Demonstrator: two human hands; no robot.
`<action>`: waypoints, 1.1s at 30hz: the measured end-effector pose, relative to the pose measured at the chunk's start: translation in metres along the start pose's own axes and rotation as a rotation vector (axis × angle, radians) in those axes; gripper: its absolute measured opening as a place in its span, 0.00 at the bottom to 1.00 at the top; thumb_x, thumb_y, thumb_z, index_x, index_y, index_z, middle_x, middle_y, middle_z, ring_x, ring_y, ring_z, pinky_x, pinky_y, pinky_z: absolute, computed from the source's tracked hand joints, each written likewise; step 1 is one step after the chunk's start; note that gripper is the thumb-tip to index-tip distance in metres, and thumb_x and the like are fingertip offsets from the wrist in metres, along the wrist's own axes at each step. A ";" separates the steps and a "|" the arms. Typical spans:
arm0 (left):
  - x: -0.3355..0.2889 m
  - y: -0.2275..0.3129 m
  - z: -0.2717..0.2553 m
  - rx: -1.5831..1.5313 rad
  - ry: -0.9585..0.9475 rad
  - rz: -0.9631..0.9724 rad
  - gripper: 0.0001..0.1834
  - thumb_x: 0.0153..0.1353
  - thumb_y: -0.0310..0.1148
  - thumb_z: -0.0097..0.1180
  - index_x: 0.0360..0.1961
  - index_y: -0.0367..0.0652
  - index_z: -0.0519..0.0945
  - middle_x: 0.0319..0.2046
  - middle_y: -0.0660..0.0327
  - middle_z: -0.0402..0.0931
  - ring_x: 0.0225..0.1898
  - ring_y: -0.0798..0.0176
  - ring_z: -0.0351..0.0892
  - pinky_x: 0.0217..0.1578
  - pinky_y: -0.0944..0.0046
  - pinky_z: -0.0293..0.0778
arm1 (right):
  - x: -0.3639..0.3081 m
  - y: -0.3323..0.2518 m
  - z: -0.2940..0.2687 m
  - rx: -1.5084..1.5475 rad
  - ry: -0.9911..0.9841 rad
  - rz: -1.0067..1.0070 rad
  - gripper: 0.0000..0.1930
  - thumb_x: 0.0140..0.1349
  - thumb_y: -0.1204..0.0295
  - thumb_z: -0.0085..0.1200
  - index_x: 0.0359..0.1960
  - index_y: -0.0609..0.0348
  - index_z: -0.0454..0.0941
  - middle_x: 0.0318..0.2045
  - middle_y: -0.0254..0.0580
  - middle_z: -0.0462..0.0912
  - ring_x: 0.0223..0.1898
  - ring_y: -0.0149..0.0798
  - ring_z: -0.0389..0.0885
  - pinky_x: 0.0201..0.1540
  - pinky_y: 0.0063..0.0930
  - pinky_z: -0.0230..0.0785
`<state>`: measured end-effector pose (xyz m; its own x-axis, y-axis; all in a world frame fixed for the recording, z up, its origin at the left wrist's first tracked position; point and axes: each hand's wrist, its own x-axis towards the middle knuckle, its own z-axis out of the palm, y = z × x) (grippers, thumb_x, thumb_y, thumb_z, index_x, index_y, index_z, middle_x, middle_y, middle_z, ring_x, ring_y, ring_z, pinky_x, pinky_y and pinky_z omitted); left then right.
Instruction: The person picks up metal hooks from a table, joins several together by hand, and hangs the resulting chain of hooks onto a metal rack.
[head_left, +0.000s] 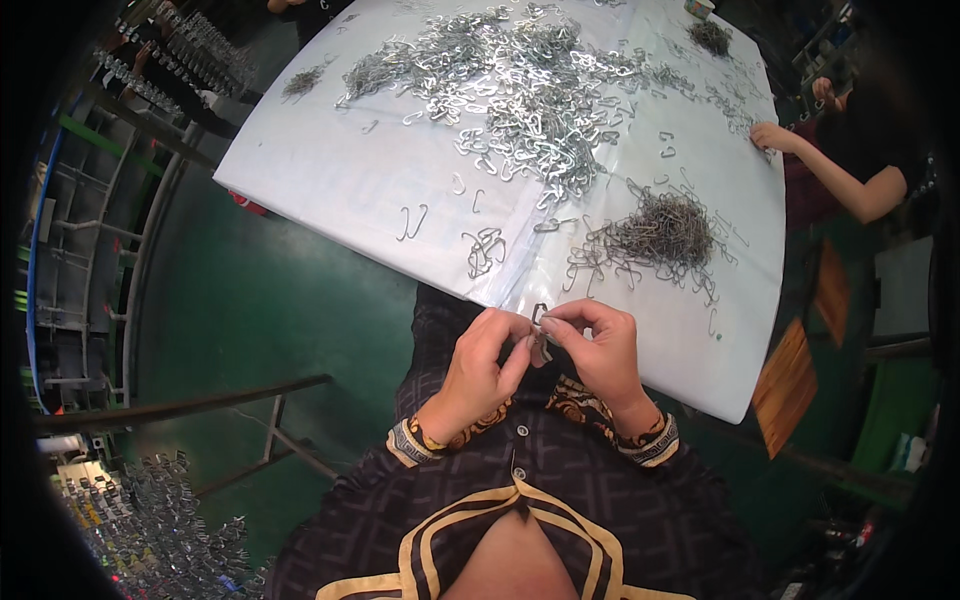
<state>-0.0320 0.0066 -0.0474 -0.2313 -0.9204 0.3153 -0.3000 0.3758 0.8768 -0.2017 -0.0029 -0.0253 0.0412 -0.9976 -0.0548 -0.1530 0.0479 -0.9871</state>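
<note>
At the near edge of the table, my left hand (483, 362) and my right hand (603, 350) meet with thumbs and fingers pinched together. Between them is a small metal carabiner (539, 311), its looped end standing up above the fingertips. The rest of it is mostly covered by my fingers. Just beyond my right hand lies a heap of thin bent wire pieces (668, 230). A few loose bent wires (486, 252) lie ahead of my left hand. Farther off, a large spread of shiny metal hooks (540, 130) covers the table's middle.
White sheeting covers the table (350, 190). Smaller wire heaps sit at the far left (303, 80) and far right (710, 38), near a cup (699, 8). On the right, another person's hand (775, 138) rests at the table edge. A wooden stool (787, 385) stands beside the table.
</note>
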 end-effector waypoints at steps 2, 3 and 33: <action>0.002 0.000 0.001 0.007 0.010 -0.009 0.06 0.55 0.19 0.57 0.34 0.36 0.74 0.27 0.55 0.75 0.31 0.52 0.76 0.33 0.59 0.72 | -0.002 0.005 0.002 0.056 -0.012 0.014 0.05 0.57 0.76 0.62 0.31 0.68 0.84 0.24 0.39 0.85 0.26 0.25 0.80 0.30 0.19 0.71; 0.001 -0.001 0.002 0.012 0.007 -0.017 0.06 0.55 0.19 0.57 0.34 0.36 0.74 0.27 0.55 0.75 0.31 0.52 0.76 0.33 0.59 0.72 | -0.002 0.011 0.003 0.091 -0.017 0.029 0.05 0.57 0.76 0.62 0.31 0.68 0.84 0.24 0.39 0.85 0.26 0.24 0.80 0.30 0.19 0.70; 0.086 -0.110 0.002 0.567 0.105 0.310 0.09 0.51 0.26 0.63 0.34 0.40 0.79 0.34 0.58 0.77 0.42 0.51 0.75 0.46 0.51 0.69 | -0.025 0.013 0.009 -0.040 -0.058 -0.141 0.05 0.55 0.76 0.64 0.32 0.63 0.84 0.24 0.41 0.81 0.22 0.31 0.76 0.26 0.23 0.68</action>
<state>-0.0210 -0.1137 -0.1171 -0.3025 -0.7550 0.5818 -0.6819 0.5979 0.4213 -0.1954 0.0228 -0.0381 0.1214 -0.9898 0.0738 -0.1807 -0.0952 -0.9789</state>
